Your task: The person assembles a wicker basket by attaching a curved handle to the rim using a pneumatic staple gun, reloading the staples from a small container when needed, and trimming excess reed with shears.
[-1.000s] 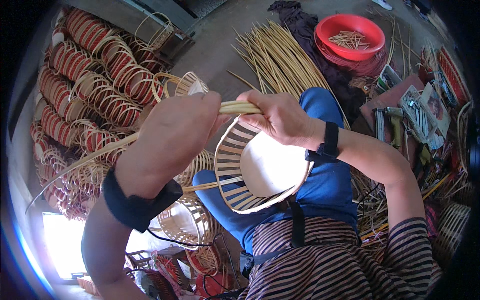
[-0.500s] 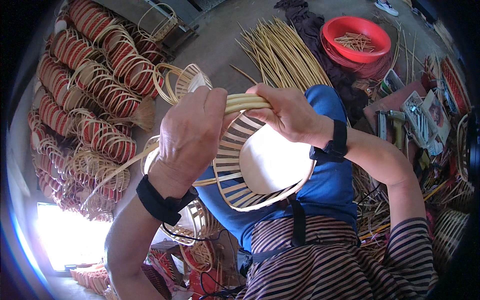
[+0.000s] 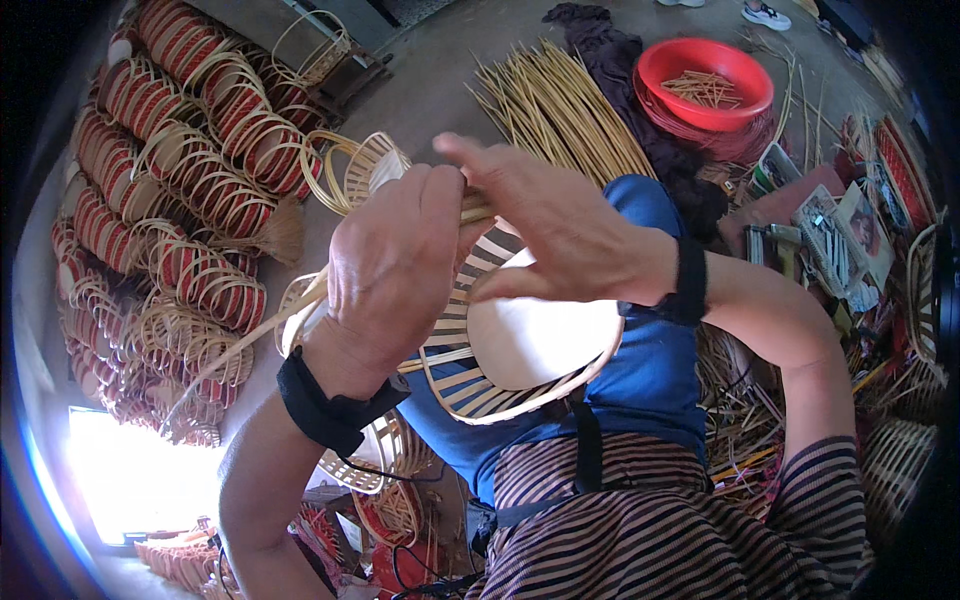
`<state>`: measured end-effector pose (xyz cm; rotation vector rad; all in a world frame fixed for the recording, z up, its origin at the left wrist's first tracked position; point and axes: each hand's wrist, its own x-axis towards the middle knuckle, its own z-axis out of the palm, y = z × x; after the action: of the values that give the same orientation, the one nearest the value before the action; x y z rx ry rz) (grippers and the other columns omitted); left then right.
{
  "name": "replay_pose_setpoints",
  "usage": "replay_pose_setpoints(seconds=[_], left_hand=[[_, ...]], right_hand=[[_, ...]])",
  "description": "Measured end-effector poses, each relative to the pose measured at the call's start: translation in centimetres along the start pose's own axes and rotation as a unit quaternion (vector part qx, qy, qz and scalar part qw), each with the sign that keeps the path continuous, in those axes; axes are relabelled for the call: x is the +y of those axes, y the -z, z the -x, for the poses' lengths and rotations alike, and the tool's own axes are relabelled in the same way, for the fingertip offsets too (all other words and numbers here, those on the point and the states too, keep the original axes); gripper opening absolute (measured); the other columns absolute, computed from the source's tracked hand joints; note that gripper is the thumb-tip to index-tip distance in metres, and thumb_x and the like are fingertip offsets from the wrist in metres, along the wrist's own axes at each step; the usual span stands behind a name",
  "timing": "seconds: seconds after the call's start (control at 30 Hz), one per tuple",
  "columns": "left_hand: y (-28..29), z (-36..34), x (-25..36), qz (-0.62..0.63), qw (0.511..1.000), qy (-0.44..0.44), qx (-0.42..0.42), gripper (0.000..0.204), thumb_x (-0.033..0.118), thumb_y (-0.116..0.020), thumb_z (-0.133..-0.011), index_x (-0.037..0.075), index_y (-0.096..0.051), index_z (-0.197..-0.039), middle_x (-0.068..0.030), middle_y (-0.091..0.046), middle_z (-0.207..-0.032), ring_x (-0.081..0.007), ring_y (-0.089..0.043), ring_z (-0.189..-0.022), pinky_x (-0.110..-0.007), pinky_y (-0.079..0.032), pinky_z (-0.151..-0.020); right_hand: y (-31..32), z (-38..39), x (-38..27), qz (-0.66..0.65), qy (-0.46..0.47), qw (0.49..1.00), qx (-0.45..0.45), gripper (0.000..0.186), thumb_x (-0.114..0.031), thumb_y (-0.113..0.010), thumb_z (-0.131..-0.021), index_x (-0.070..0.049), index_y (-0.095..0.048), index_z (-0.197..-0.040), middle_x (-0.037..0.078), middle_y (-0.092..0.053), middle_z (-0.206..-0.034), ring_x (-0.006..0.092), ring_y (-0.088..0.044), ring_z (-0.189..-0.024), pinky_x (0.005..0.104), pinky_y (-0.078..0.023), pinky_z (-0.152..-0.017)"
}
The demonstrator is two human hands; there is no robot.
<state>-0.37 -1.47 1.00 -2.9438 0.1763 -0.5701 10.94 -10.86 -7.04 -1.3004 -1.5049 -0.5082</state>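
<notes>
A half-woven bamboo basket [image 3: 520, 350] with a pale round base and upright slats rests over my blue-clad knee. My left hand [image 3: 395, 265] is closed around a flat bamboo strip [image 3: 250, 340] at the basket's upper rim; the strip trails off to the lower left. My right hand [image 3: 560, 225] sits against the same rim just to the right, fingers spread and thumb under the edge, touching the strip beside my left hand. Both wrists wear black bands.
Rows of finished red-and-tan baskets [image 3: 190, 170] lie stacked at the left. A bundle of bamboo splints [image 3: 560, 105] lies on the floor ahead, with a red basin [image 3: 705, 85] of short sticks beyond. Tools and clutter [image 3: 830, 240] crowd the right.
Both hands have shifted along the rim and closer together. My left hand has turned further over the strip, and my right hand's fingers have spread out over the rim.
</notes>
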Motion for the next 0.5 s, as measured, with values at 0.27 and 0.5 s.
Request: replay_pose_setpoints(seconds=[0.27, 0.5], left_hand=[[0.9, -0.2, 0.2, -0.018, 0.998, 0.013, -0.064, 0.025, 0.02, -0.053, -0.071, 0.002, -0.043, -0.084, -0.0098, -0.047, -0.075, -0.0249, -0.051, -0.068, -0.033, -0.042, -0.054], [1.2, 1.4, 0.1, -0.082, 0.995, 0.017, -0.052, 0.035, 0.016, -0.055, -0.069, 0.001, -0.042, -0.098, -0.0097, -0.046, -0.077, -0.0235, -0.05, -0.069, -0.032, -0.042, -0.054]], right_hand=[[-0.4, 0.0, 0.3, 0.038, 0.004, 0.999, -0.037, 0.07, -0.036, -0.058, -0.066, 0.004, -0.029, -0.115, 0.015, -0.054, -0.078, 0.0277, -0.055, -0.064, 0.0317, -0.044, -0.051], [0.1, -0.1, 0.1, 0.045, -0.01, 0.997, -0.059, 0.055, -0.023, -0.058, -0.07, -0.001, -0.035, -0.114, 0.011, -0.055, -0.08, 0.0264, -0.056, -0.064, 0.0311, -0.045, -0.054]])
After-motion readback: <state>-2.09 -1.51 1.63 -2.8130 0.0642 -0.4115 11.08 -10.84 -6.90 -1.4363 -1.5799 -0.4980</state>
